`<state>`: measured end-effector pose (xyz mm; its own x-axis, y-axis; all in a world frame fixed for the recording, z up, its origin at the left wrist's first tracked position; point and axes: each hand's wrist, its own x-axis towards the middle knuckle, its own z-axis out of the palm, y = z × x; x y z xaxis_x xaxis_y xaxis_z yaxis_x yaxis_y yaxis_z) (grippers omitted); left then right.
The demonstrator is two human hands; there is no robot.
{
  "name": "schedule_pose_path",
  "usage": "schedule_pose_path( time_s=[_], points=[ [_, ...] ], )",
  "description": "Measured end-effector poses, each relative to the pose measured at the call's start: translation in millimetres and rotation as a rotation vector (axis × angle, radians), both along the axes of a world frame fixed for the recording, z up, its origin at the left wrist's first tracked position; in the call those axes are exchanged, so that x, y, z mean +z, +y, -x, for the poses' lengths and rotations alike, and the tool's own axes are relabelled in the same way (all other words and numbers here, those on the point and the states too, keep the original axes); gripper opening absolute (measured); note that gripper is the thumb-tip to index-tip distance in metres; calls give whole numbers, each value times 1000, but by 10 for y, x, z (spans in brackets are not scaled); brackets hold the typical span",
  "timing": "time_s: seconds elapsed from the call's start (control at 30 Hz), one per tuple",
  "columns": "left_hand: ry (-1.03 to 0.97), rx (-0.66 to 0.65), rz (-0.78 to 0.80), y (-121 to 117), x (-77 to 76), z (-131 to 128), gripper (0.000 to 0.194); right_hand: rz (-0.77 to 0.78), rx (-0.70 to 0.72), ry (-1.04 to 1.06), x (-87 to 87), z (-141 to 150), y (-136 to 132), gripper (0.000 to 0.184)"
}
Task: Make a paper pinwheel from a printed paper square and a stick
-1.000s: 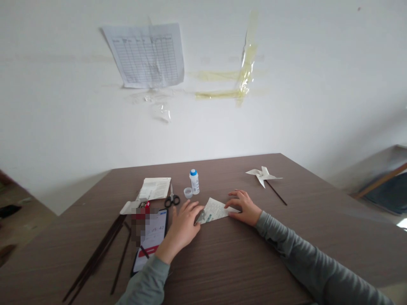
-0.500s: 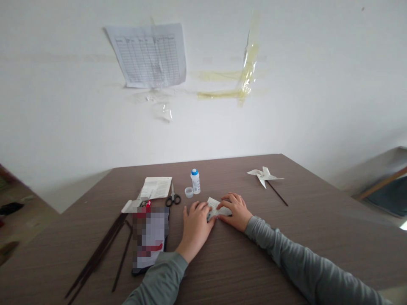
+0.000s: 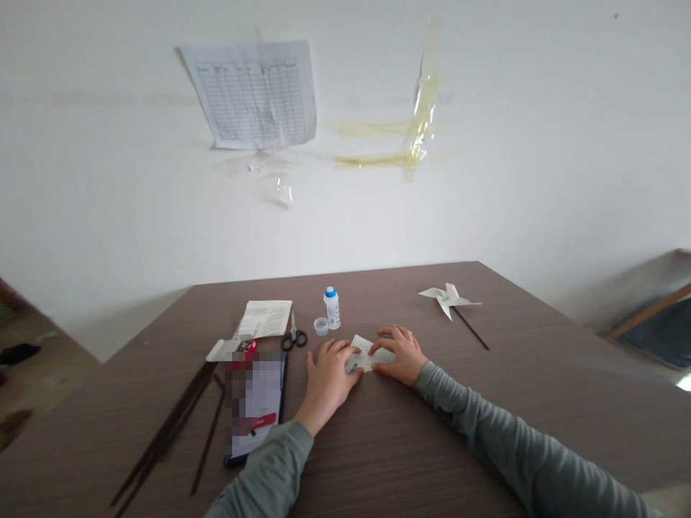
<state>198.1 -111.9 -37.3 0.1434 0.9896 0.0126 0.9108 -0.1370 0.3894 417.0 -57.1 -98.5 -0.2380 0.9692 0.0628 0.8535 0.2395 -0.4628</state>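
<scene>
A printed piece of paper, folded to a triangle-like shape, lies on the brown table between my hands. My left hand holds its left end, fingertips on top and thumb at the near edge. At the right end, my right hand grips the paper with curled fingers and thumb, covering that corner. Beyond the left hand stands a white glue bottle with a blue top, and beside it sits a small clear cap. Black-handled scissors lie left of the cap.
A finished paper pinwheel on a dark stick lies at the back right. Toward the left are a stack of paper sheets, a phone, a small red-and-white box and several dark sticks. A wall borders the table's back.
Both hands have come closer together over the paper, the left moving right and the right moving left. During the last half second they have shifted only slightly. The other table items stay put.
</scene>
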Motion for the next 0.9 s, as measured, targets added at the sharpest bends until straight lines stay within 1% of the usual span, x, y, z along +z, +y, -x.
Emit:
schedule_pose_path(
  time_s=[0.1, 0.23, 0.37, 0.5, 0.6, 0.67, 0.77, 0.9],
  points=[
    [-3, -13, -9, 12, -24, 48, 43, 40, 3, -3, 61, -89, 30, 40],
    [39, -8, 29, 4, -15, 111, 46, 115, 52, 5, 145, -262, 90, 44],
    [80, -3, 38, -13, -1, 197, 47, 108, 54, 21, 146, -437, 152, 41],
    [62, 12, 7, -13, -17, 311, 46, 72, 61, 40, 55, -597, 229, 38],
    [55, 16, -7, -11, -38, 401, 47, 40, 47, 44, -62, -684, 307, 37],
    [54, 16, -17, -12, -52, 458, 49, 27, 4, 27, -149, -723, 363, 37],
    [59, 22, -22, -21, -60, 539, 52, 12, 2, 11, -252, -770, 432, 39],
    [93, 30, 3, -38, -34, 629, 51, -10, 27, 23, -294, -829, 461, 33]
  ],
)
